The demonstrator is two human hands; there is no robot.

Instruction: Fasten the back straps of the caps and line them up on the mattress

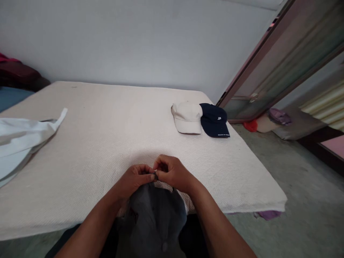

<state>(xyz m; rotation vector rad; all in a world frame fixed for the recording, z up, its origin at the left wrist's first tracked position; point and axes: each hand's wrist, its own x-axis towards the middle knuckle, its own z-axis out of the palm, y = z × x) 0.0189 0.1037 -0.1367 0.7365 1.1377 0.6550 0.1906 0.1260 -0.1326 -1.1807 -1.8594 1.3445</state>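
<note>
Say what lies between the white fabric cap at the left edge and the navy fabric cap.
The head view shows a stretch of pale textured cover, then a beige fabric cap right beside the navy cap.

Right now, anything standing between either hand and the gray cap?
Nothing visible. The left hand and right hand already meet at the far edge of the gray cap. The beige cap and navy cap lie farther off to the right, the white cap to the left, all apart from both hands.
</note>
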